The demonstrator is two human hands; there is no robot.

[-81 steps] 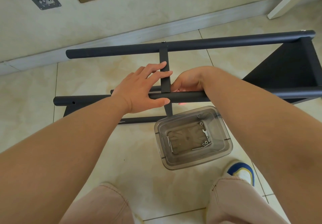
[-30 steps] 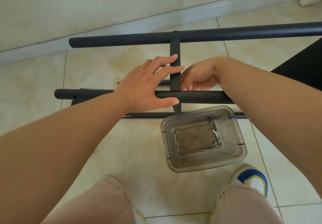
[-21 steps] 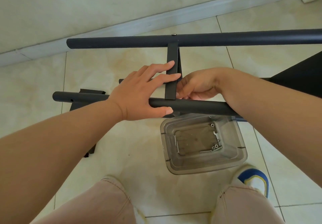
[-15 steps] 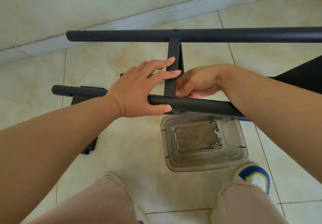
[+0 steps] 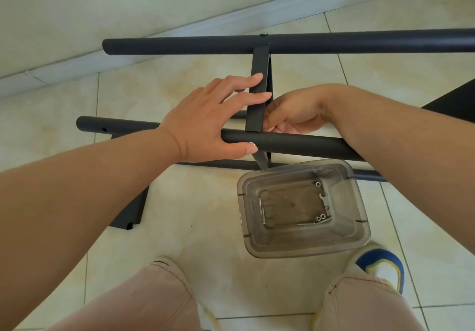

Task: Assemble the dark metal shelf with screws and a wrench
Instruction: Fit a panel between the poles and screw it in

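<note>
Below, screws [image 5: 320,218] in clear tub [image 5: 359,230]

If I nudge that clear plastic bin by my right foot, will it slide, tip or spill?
The clear plastic bin will probably slide easily: it sits flat on smooth floor tiles. It looks light, holding only a few screws and a small wrench. Tipping seems unlikely given its wide base, though the loose hardware would likely rattle and shift.
</note>
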